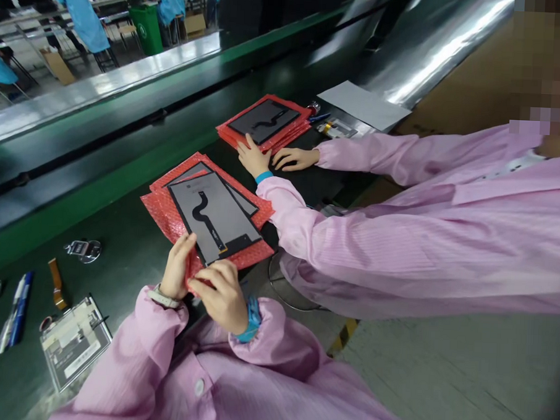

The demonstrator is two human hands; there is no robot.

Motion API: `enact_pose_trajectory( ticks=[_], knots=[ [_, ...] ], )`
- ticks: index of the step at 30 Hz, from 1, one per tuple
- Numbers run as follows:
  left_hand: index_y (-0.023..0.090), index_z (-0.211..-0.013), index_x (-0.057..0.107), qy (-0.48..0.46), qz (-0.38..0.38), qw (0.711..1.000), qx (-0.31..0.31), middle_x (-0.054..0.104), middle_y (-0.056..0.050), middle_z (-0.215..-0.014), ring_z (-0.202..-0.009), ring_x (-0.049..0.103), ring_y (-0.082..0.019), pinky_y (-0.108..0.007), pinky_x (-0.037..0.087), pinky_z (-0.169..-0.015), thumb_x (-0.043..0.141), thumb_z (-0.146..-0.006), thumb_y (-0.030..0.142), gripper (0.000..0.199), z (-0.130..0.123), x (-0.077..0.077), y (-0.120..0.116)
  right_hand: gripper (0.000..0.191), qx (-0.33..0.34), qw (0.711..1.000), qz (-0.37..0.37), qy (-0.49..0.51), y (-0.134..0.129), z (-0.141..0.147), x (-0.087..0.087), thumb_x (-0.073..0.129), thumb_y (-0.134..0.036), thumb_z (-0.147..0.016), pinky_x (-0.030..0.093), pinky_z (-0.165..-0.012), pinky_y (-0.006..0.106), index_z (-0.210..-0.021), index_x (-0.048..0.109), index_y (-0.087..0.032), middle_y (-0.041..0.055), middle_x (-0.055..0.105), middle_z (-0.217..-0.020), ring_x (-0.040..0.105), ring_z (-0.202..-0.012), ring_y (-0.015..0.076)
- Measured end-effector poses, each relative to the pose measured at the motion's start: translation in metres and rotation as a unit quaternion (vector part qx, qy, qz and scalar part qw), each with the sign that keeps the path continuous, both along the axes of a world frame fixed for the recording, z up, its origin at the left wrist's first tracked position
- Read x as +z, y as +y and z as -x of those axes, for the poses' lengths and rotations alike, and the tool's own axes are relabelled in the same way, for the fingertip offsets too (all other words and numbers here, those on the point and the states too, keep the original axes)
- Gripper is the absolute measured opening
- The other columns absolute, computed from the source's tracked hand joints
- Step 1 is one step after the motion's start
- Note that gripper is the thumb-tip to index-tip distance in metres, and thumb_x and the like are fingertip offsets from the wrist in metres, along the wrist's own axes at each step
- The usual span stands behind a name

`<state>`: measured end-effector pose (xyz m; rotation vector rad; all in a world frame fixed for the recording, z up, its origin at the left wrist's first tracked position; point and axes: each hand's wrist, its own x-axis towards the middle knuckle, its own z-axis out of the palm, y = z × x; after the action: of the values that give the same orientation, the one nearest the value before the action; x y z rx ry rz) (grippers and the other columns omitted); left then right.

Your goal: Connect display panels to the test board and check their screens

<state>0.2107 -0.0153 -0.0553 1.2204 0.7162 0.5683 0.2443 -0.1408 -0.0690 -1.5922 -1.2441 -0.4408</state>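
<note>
A grey display panel (215, 201) with a black flex cable lies tilted on a stack of red bubble-wrap bags (257, 252). Another panel shows partly beneath it. My left hand (178, 267) is at the near left edge of the panel and the red wrap, its fingers together against them. My right hand (223, 294) is closed at the near corner of the stack, thumb and fingers pinching the red wrap just below the panel's edge.
A co-worker's two hands rest by a second red stack (265, 122) at the upper right. At the left lie pens (14, 313), a flex strip (57, 284), a metal-framed part (75, 343) and a small clear disc (90, 251). A grey sheet (362, 105) lies farther back.
</note>
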Motion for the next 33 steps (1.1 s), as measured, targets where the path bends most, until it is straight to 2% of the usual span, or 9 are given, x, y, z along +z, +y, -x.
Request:
enact_pose_trajectory(
  ticks=[4, 9, 13, 15, 17, 19, 23, 28, 33],
  knots=[
    [0.017, -0.112, 0.061, 0.046, -0.037, 0.998, 0.027, 0.072, -0.005, -0.108, -0.098, 0.069, -0.021, -0.034, 0.054, -0.095, 0.088, -0.061, 0.039, 0.062, 0.018, 0.014, -0.001, 0.018, 0.031, 0.999, 0.019, 0.006, -0.021, 0.012, -0.003, 0.06, -0.031, -0.099, 0.046, -0.095, 0.038, -0.107, 0.071, -0.02, 0.0051, 0.07, -0.102, 0.054, -0.101, 0.0201],
    [0.018, -0.126, 0.061, 0.124, -0.046, 0.991, 0.037, 0.066, -0.01, -0.132, -0.124, 0.063, -0.028, -0.037, 0.049, -0.106, 0.086, -0.065, 0.049, 0.073, 0.089, 0.022, -0.011, 0.031, -0.147, 0.966, 0.063, 0.201, -0.062, 0.0, -0.01, 0.06, -0.034, -0.096, 0.051, -0.092, 0.038, -0.123, 0.067, -0.02, 0.0101, 0.066, -0.113, 0.059, -0.104, 0.0212],
    [0.019, -0.137, 0.055, 0.18, -0.013, 0.981, 0.078, 0.062, -0.012, -0.137, -0.131, 0.057, -0.032, -0.038, 0.051, -0.105, 0.087, -0.065, 0.055, 0.086, 0.149, 0.004, -0.019, 0.051, 0.102, 0.826, 0.125, 0.541, -0.065, 0.004, -0.013, 0.062, -0.044, -0.094, 0.054, -0.07, 0.028, -0.138, 0.059, -0.019, 0.0038, 0.067, -0.09, 0.061, -0.073, 0.0132],
    [0.02, -0.141, 0.052, 0.195, -0.024, 0.978, 0.073, 0.06, -0.012, -0.139, -0.133, 0.056, -0.032, -0.04, 0.051, -0.106, 0.083, -0.069, 0.059, 0.087, 0.167, -0.004, -0.02, 0.062, 0.203, 0.738, 0.119, 0.632, -0.058, 0.01, -0.013, 0.068, -0.046, -0.09, 0.057, -0.079, 0.029, -0.144, 0.056, -0.02, 0.0042, 0.071, -0.097, 0.065, -0.08, 0.0137],
    [0.022, -0.142, 0.051, 0.223, -0.099, 0.968, 0.056, 0.058, -0.012, -0.143, -0.137, 0.053, -0.032, -0.044, 0.045, -0.114, 0.075, -0.079, 0.061, 0.077, 0.177, -0.007, -0.02, 0.067, 0.229, 0.697, 0.099, 0.673, -0.051, 0.014, -0.014, 0.075, -0.047, -0.085, 0.056, -0.088, 0.031, -0.144, 0.057, -0.022, 0.0055, 0.073, -0.107, 0.068, -0.09, 0.0155],
    [0.022, -0.141, 0.052, 0.263, -0.255, 0.927, 0.076, 0.049, -0.013, -0.15, -0.144, 0.043, -0.033, -0.051, 0.035, -0.122, 0.065, -0.09, 0.055, 0.063, 0.184, -0.004, -0.02, 0.069, 0.224, 0.681, 0.095, 0.69, -0.046, 0.015, -0.016, 0.079, -0.047, -0.081, 0.056, -0.087, 0.031, -0.142, 0.059, -0.022, 0.0062, 0.074, -0.111, 0.069, -0.093, 0.0162],
    [0.017, -0.137, 0.055, 0.318, -0.52, 0.775, 0.17, 0.027, -0.018, -0.162, -0.154, 0.026, -0.036, -0.055, 0.028, -0.126, 0.058, -0.098, 0.035, 0.042, 0.2, 0.0, -0.027, 0.068, 0.236, 0.674, 0.112, 0.691, -0.046, 0.007, -0.018, 0.081, -0.048, -0.08, 0.054, -0.095, 0.032, -0.14, 0.061, -0.022, 0.0082, 0.073, -0.12, 0.069, -0.103, 0.0184],
    [0.021, -0.159, 0.029, 0.336, -0.584, 0.739, -0.015, 0.052, -0.014, -0.149, -0.141, 0.049, -0.029, -0.05, 0.044, -0.118, 0.043, -0.101, 0.017, 0.06, 0.218, -0.018, -0.045, 0.073, 0.228, 0.65, 0.143, 0.71, -0.042, 0.003, -0.018, 0.083, -0.05, -0.078, 0.051, -0.106, 0.038, -0.143, 0.059, -0.024, 0.0112, 0.067, -0.134, 0.067, -0.116, 0.0234],
    [0.015, -0.165, 0.003, 0.369, -0.617, 0.694, -0.014, 0.041, -0.02, -0.159, -0.149, 0.04, -0.031, -0.051, 0.045, -0.116, 0.034, -0.09, 0.001, 0.083, 0.218, -0.035, -0.051, 0.077, 0.238, 0.643, 0.167, 0.709, -0.034, 0.012, -0.018, 0.085, -0.053, -0.074, 0.052, -0.106, 0.038, -0.14, 0.062, -0.023, 0.0133, 0.067, -0.134, 0.066, -0.119, 0.0253]
  ],
)
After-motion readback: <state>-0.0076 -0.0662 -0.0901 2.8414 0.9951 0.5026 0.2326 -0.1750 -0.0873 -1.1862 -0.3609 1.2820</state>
